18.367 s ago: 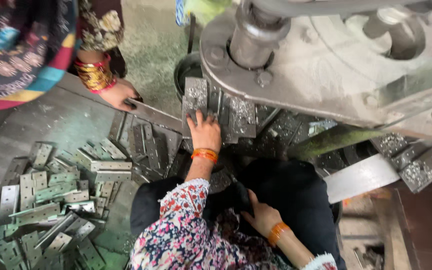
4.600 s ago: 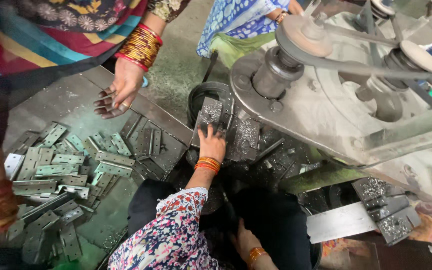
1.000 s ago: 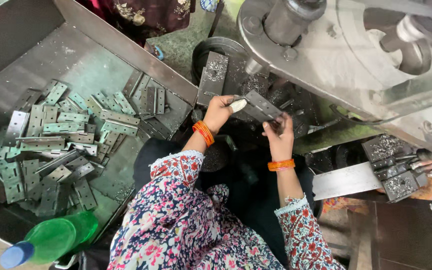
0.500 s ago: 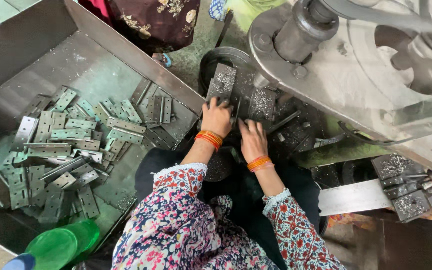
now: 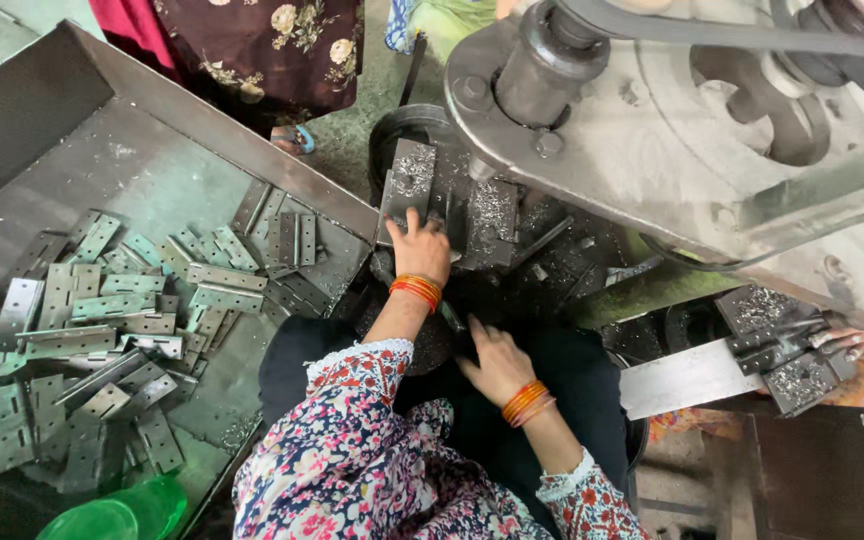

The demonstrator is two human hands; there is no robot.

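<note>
The left hand (image 5: pixel 422 250) lies flat, fingers spread, on one metal plate (image 5: pixel 409 180) standing under the big grey press wheel (image 5: pixel 672 130), holding it in place. The right hand (image 5: pixel 497 362) rests low near the lap, fingers loosely open, gripping nothing that shows. Each wrist wears a stack of orange bangles. In the steel tray (image 5: pixel 142 170) on the left lie dozens of flat hinges (image 5: pixel 112 320), too many to count; two green bottles (image 5: pixel 122 510) stand at its near corner

Grey metal hinge plate (image 5: pixel 410 180), shavings-dusted, flat under the machine head
</note>
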